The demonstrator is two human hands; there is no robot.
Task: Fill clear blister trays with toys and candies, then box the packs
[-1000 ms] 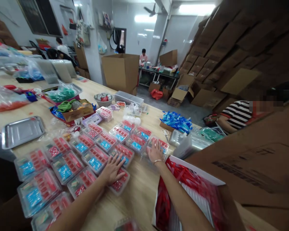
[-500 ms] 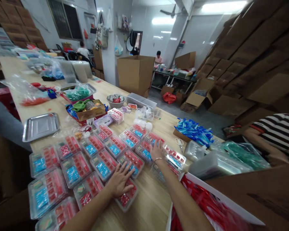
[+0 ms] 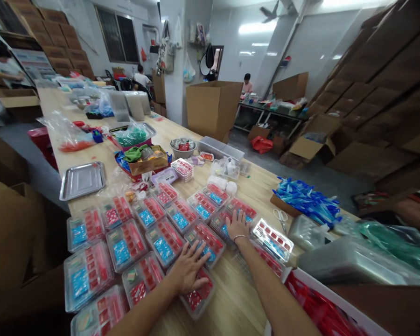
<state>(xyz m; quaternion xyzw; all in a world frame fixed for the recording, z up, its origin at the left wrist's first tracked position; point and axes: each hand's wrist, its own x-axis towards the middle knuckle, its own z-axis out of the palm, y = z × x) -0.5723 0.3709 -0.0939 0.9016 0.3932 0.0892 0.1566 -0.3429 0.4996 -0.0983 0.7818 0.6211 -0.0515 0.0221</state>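
Lying left of the scissors (image 3: pixel 283 221), one clear box (image 3: pixel 218 223) is partly covered by the right hand (image 3: pixel 239 227), fingers spread, nothing visibly gripped; the left hand (image 3: pixel 189 270), likewise splayed, is placed farther off.

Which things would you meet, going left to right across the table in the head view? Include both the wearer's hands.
Metal tray → green cloth → left hand → right hand → glinting clear-lidded box → green bundle in clear plastic.
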